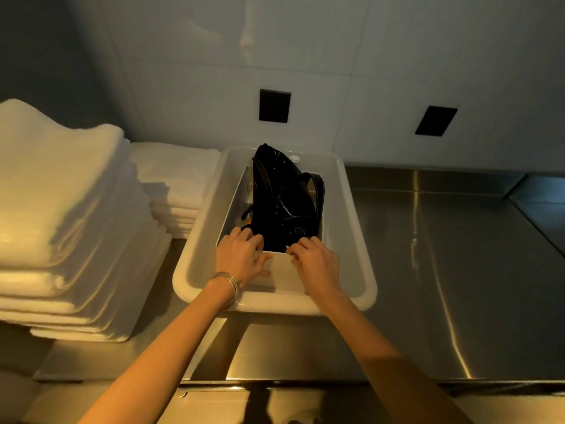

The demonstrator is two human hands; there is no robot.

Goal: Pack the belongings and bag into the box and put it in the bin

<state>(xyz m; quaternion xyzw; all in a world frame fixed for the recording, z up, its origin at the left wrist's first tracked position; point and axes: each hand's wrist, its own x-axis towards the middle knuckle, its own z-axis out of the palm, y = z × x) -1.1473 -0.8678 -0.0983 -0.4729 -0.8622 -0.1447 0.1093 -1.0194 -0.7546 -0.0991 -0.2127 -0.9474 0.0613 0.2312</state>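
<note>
A white plastic bin (354, 228) stands on the steel counter. Inside it sits a white box (282, 266), and a glossy black bag (284, 197) with a strap stands upright in the box. A bottle cap (294, 158) peeks out behind the bag. My left hand (240, 255), with bangles on its wrist, grips the box's near rim at the left. On the right of that rim my right hand (315, 261) holds on, fingers curled over the edge beside the bag.
Two stacks of folded white towels (67, 215) fill the counter's left side, one tall and near, one lower (174, 182) behind. The steel counter (458, 270) stretches to the right. A tiled wall with two black plates (274, 105) rises behind.
</note>
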